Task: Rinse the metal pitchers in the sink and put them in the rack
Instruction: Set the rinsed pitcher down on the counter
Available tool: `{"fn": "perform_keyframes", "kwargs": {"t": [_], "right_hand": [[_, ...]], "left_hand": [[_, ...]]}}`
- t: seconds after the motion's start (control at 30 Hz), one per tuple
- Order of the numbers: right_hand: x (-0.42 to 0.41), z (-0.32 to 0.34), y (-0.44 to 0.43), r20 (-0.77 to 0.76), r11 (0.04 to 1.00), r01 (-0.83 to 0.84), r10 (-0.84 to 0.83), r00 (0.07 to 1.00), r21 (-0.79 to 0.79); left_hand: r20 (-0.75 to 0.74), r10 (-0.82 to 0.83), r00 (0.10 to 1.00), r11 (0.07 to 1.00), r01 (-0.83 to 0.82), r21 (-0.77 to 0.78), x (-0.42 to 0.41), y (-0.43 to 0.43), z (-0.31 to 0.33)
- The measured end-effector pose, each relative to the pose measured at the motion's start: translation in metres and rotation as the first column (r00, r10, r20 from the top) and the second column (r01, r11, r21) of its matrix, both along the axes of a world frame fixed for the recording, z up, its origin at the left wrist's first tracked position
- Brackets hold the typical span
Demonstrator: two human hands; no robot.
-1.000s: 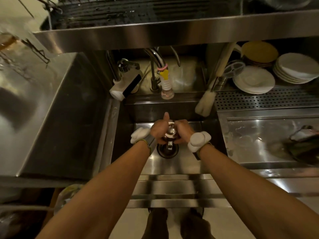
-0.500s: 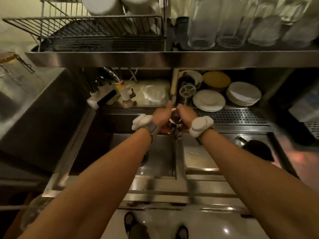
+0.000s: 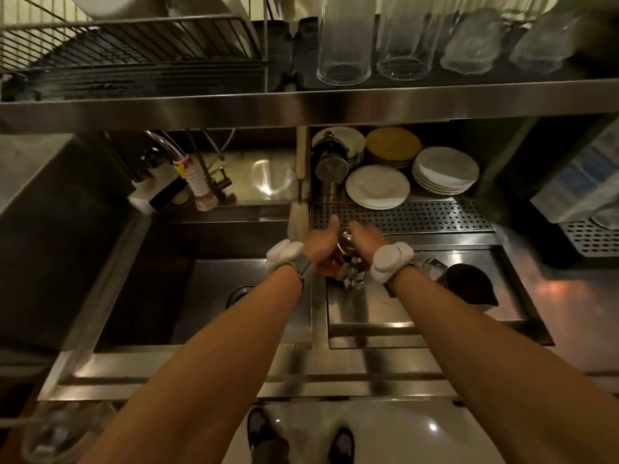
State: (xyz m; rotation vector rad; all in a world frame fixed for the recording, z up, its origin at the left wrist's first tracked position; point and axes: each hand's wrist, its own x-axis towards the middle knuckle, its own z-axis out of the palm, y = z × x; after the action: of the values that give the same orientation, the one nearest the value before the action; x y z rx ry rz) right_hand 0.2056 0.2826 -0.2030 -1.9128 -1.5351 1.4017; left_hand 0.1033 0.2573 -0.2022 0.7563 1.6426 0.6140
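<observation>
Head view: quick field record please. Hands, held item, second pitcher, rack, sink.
left hand: grips metal pitcher, thumb up
right hand: grips the same pitcher from the other side
metal pitcher: small, held above the divide between sink and right basin
second pitcher: sits in right basin, untouched, dark inside
wire rack: on the upper shelf, far left; held pitcher not yet in it
sink: left of the hands, drain visible; running water cannot tell

I moved the pitcher [image 3: 346,242], gripped in my left hand [image 3: 321,246] and right hand [image 3: 364,243], rightward off the sink drain [image 3: 239,295]; it is now above the right basin [image 3: 385,316].
</observation>
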Motion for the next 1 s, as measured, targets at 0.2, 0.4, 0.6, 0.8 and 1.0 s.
{"fn": "perform_keyframes", "kwargs": {"t": [0.2,0.4,0.6,0.8,1.0], "right_hand": [[0.012,-0.001,0.002,0.082,0.999,-0.026,0.028,0.996,-0.021],[0.013,-0.009,0.005,0.122,0.998,-0.053,0.057,0.991,-0.040],[0.018,0.006,0.004,0.194,0.985,-0.171,0.168,0.966,-0.001],[0.057,0.029,-0.007,0.331,0.955,-0.273,0.221,0.917,0.119],[0.115,0.038,-0.024,0.419,0.983,-0.115,0.045,0.907,0.144]], "left_hand": [[0.032,-0.108,0.994,0.994,0.109,-0.029,0.008,0.002,0.001],[-0.057,-0.127,0.990,0.991,0.124,-0.050,0.013,-0.002,0.000],[-0.384,-0.170,0.908,0.976,0.209,0.061,0.012,-0.001,0.007],[-0.553,-0.159,0.818,0.859,0.391,0.331,0.053,0.004,0.040],[-0.605,-0.492,0.626,0.663,0.720,0.206,0.113,0.007,0.043]]}}
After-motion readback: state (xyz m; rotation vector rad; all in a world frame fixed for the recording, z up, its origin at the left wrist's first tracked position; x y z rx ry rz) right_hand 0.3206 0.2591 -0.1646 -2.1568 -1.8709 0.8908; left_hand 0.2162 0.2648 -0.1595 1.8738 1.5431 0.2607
